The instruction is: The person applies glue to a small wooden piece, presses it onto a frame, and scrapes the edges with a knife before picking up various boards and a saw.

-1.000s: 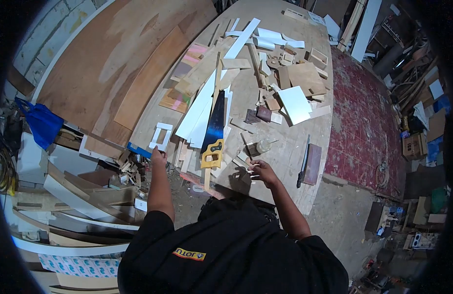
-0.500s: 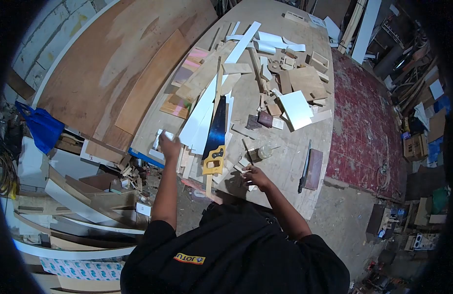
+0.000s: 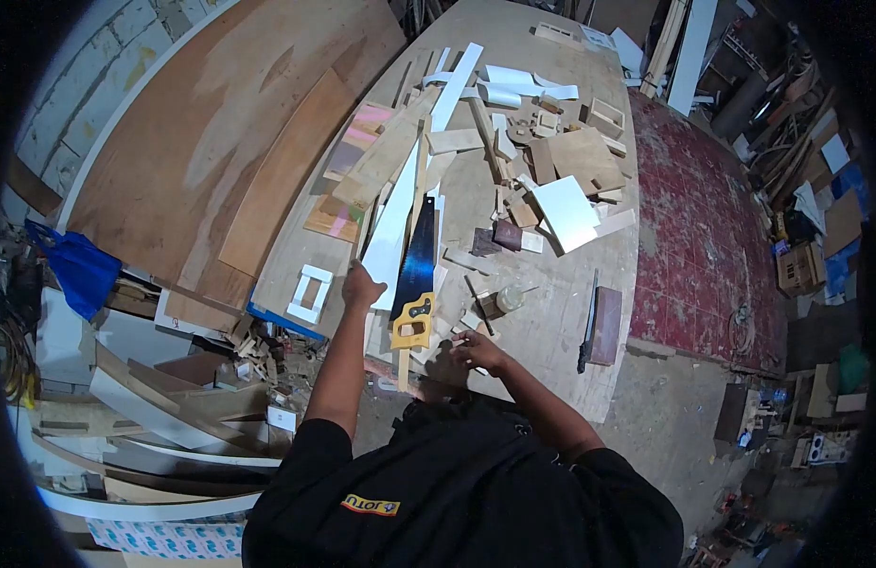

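Our left hand (image 3: 362, 284) grips the thin, stiff, light white strips (image 3: 392, 222) beside the saw (image 3: 416, 265); right hand (image 3: 476, 350), apart, pinches a small offcut (image 3: 461, 343).

A large plywood workbench (image 3: 561, 312) runs away from the viewer, its surface crowded with offcuts. A white rectangular frame (image 3: 310, 292) lies near the bench's left edge. A square white panel (image 3: 565, 210) sits towards the middle, with a brown plywood square (image 3: 582, 155) just beyond it. A small glass jar (image 3: 509, 299) stands near the front. A dark flat block (image 3: 605, 325) lies at the right edge, a slim dark tool (image 3: 586, 327) just beside it. Large plywood sheets (image 3: 220, 123) lean to the left of the bench. A blue bag (image 3: 75, 265) hangs at far left. Red patterned flooring (image 3: 703, 246) lies to the right, with boxes and clutter (image 3: 816, 246) beyond.
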A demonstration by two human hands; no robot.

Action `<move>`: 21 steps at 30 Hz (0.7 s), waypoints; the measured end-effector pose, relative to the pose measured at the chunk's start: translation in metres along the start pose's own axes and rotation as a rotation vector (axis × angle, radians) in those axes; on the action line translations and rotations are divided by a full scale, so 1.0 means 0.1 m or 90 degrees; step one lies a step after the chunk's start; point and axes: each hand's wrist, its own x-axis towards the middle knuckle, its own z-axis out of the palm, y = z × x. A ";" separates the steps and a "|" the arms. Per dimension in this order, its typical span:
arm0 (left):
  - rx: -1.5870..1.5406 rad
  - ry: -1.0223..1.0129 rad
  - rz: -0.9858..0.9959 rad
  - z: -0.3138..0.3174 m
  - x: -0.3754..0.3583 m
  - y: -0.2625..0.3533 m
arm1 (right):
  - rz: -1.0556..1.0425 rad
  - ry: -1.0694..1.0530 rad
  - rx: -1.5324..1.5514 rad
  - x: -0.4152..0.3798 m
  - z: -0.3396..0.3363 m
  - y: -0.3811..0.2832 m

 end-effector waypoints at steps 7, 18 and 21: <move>0.039 0.082 0.006 -0.19 -0.28 0.22 | -0.068 0.056 0.075 0.54 0.28 0.19; -0.033 0.104 -0.014 -0.55 -0.63 -0.13 | -0.041 0.157 0.139 0.95 0.58 0.03; -0.158 0.156 0.027 -0.56 -0.72 -0.24 | -0.014 0.120 0.152 0.96 0.54 0.03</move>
